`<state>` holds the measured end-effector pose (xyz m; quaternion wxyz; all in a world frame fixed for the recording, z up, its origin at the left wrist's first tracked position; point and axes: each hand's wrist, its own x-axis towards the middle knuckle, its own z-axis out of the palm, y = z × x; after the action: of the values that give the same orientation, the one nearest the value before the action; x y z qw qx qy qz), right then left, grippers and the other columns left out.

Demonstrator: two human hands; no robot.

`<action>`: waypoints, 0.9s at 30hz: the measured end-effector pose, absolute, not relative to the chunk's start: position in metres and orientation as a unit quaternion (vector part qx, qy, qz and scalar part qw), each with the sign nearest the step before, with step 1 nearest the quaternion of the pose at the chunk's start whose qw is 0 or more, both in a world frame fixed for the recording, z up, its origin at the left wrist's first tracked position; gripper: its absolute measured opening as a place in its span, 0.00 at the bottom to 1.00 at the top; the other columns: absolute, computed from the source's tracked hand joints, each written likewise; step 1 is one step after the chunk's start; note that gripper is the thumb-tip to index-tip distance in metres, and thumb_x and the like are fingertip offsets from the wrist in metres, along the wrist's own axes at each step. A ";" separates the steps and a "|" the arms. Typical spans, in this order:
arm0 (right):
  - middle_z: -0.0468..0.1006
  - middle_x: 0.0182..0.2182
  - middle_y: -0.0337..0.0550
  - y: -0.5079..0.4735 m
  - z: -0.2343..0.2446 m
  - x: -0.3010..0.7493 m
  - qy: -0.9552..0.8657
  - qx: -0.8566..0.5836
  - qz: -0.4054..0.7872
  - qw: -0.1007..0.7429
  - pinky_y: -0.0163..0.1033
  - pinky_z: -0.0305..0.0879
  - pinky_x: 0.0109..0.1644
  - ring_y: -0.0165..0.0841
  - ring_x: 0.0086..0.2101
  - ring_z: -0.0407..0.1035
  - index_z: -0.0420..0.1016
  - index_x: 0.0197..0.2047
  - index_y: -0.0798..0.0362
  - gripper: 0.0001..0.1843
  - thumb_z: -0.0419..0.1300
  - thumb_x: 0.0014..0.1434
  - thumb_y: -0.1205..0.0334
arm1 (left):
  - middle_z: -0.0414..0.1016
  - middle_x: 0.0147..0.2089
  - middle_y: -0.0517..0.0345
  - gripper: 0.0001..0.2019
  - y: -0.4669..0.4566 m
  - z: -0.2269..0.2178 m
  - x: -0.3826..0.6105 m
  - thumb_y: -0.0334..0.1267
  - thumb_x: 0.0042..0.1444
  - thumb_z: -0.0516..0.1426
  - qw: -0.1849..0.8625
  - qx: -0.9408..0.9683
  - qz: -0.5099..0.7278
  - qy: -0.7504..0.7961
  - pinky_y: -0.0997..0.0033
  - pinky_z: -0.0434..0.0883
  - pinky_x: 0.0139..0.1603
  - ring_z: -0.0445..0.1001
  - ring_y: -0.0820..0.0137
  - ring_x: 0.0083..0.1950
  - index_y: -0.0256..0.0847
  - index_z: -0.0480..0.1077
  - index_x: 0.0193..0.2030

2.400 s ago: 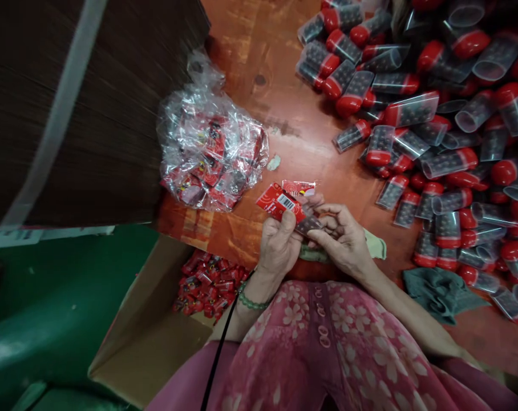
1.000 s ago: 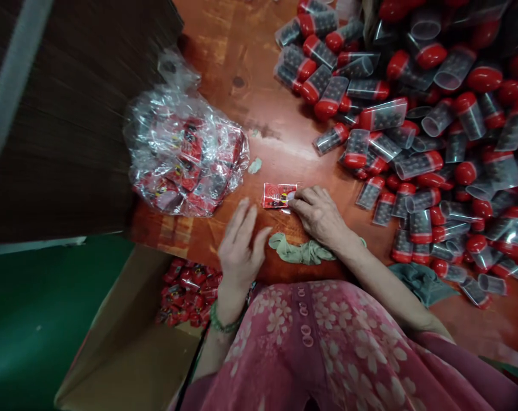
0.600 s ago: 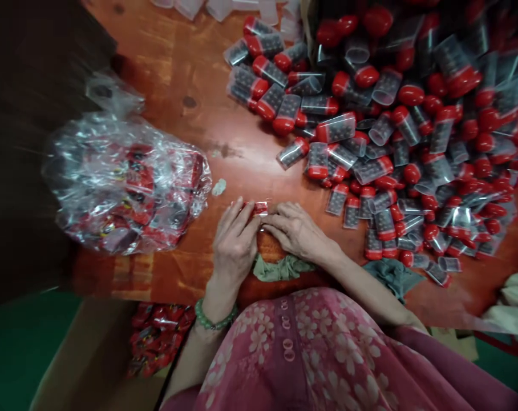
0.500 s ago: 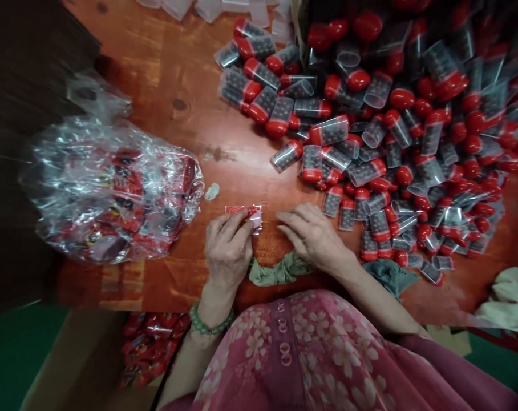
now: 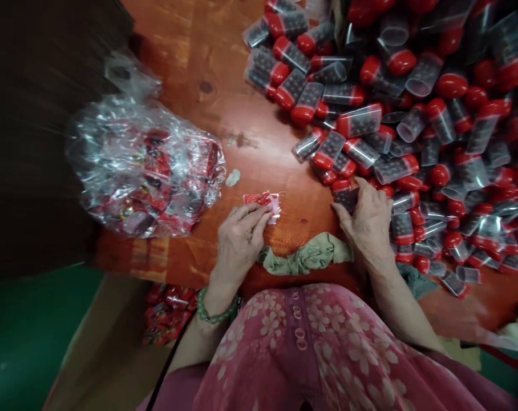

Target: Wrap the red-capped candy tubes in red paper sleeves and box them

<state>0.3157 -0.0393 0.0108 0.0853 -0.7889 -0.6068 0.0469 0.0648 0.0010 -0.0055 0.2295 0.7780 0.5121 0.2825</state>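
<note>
My left hand (image 5: 242,237) is closed, its fingertips pinched on a small red-and-white card (image 5: 274,204) close to the tabletop. Part of the card is covered by my fingers. On the right, my right hand (image 5: 371,220) has its thumb and forefinger around a clear plastic tube with a red cap (image 5: 345,196), at the near edge of a big heap. A crumpled green cloth (image 5: 306,257) lies on the table between my two wrists.
Many clear tubes with red rounded caps (image 5: 359,120) cover the right side. To the left sits a clear plastic bag (image 5: 148,165) of red packets. Below the table edge, more red packets (image 5: 170,314) fill a box. A dark teal cloth (image 5: 417,281) lies beside my right forearm.
My right hand has moved right, from above the table beside the card to the heap, and taken hold of a tube. My left hand still pinches the card. The whole view has shifted.
</note>
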 end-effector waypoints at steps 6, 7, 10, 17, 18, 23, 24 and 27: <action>0.78 0.40 0.46 -0.045 0.018 0.315 -0.615 -0.713 0.178 0.286 0.47 0.68 0.45 0.40 0.39 0.72 0.74 0.51 0.52 0.17 0.61 0.62 0.54 | 0.82 0.36 0.52 0.08 0.006 -0.005 0.066 0.33 0.61 0.58 0.215 0.784 0.286 0.508 0.69 0.75 0.40 0.79 0.67 0.37 0.37 0.80 0.37; 0.78 0.40 0.45 -0.046 0.021 0.313 -0.615 -0.698 0.204 0.306 0.46 0.69 0.44 0.39 0.38 0.72 0.74 0.51 0.51 0.16 0.61 0.62 0.54 | 0.82 0.33 0.54 0.07 0.006 -0.006 0.066 0.33 0.60 0.59 0.207 0.780 0.301 0.508 0.70 0.75 0.39 0.79 0.68 0.35 0.38 0.80 0.34; 0.79 0.39 0.43 -0.046 0.029 0.305 -0.629 -0.650 0.262 0.336 0.44 0.70 0.43 0.36 0.37 0.73 0.75 0.49 0.49 0.13 0.62 0.62 0.56 | 0.81 0.29 0.58 0.06 0.003 -0.008 0.068 0.34 0.57 0.63 0.189 0.767 0.355 0.501 0.72 0.73 0.35 0.78 0.71 0.31 0.39 0.78 0.29; 0.80 0.40 0.42 -0.041 0.042 0.285 -0.661 -0.547 0.329 0.395 0.41 0.71 0.43 0.34 0.39 0.75 0.76 0.49 0.48 0.12 0.63 0.62 0.65 | 0.83 0.31 0.57 0.02 -0.013 0.015 0.067 0.34 0.52 0.67 0.293 0.711 0.418 0.483 0.74 0.75 0.36 0.79 0.73 0.31 0.39 0.79 0.31; 0.80 0.40 0.42 -0.041 0.045 0.283 -0.667 -0.535 0.331 0.399 0.41 0.71 0.43 0.35 0.39 0.75 0.76 0.50 0.47 0.13 0.64 0.62 0.66 | 0.82 0.30 0.57 0.02 -0.015 0.019 0.067 0.34 0.52 0.67 0.314 0.704 0.419 0.480 0.75 0.75 0.35 0.79 0.74 0.31 0.39 0.79 0.31; 0.81 0.41 0.43 -0.045 0.056 0.281 -0.715 -0.487 0.344 0.366 0.41 0.72 0.45 0.35 0.40 0.75 0.75 0.51 0.46 0.13 0.63 0.63 0.67 | 0.82 0.30 0.59 0.02 -0.022 0.034 0.064 0.32 0.51 0.68 0.390 0.676 0.409 0.472 0.77 0.75 0.33 0.78 0.76 0.29 0.39 0.80 0.31; 0.81 0.41 0.43 -0.046 0.057 0.282 -0.724 -0.484 0.346 0.349 0.41 0.72 0.45 0.35 0.40 0.75 0.75 0.51 0.46 0.13 0.62 0.64 0.66 | 0.82 0.30 0.59 0.02 -0.023 0.035 0.063 0.32 0.50 0.68 0.398 0.674 0.406 0.471 0.78 0.75 0.32 0.78 0.76 0.29 0.40 0.80 0.30; 0.79 0.42 0.44 -0.049 0.061 0.285 -0.755 -0.482 0.339 0.290 0.39 0.71 0.44 0.33 0.40 0.74 0.73 0.53 0.46 0.13 0.59 0.66 0.66 | 0.81 0.29 0.59 0.03 -0.025 0.033 0.062 0.32 0.50 0.68 0.417 0.677 0.394 0.461 0.78 0.75 0.32 0.77 0.76 0.28 0.38 0.79 0.30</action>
<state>0.2854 -0.0486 0.0611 0.2897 -0.4816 -0.7547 0.3386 0.0616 -0.0251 0.0329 0.4173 0.6767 0.4614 0.3938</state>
